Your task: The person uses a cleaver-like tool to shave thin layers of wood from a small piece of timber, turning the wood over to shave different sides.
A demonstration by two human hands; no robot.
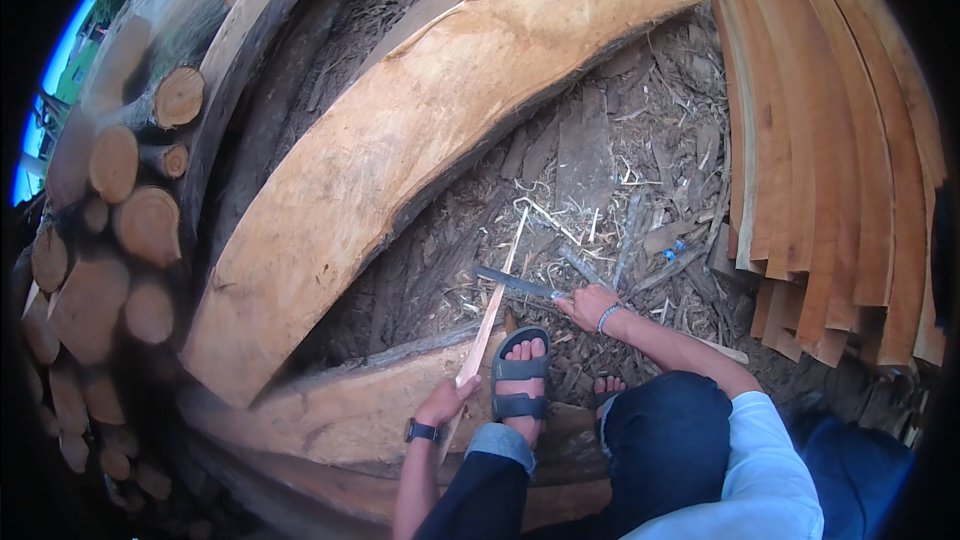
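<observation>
My left hand (pixel 445 402), with a dark watch on its wrist, is closed round the lower part of a thin pale wood strip (pixel 491 318). The strip slants up and away from me, narrowing toward its far end. In my right hand (pixel 590 307) is the handle of a knife (pixel 518 283) with a long dark blade, and a bracelet circles that wrist. The blade lies across the strip's upper part, pointing left; whether it cuts into the wood I cannot tell. My sandalled foot (pixel 521 370) rests close to the strip, on or beside a rough slab (pixel 370 405).
A large curved timber slab (pixel 400 140) spans the far left to the top. Stacked logs (pixel 148 223) stand at the left, long sawn planks (pixel 825 160) at the right. Bark and pale shavings (pixel 540 220) litter the ground, with a small blue scrap (pixel 673 250) among them.
</observation>
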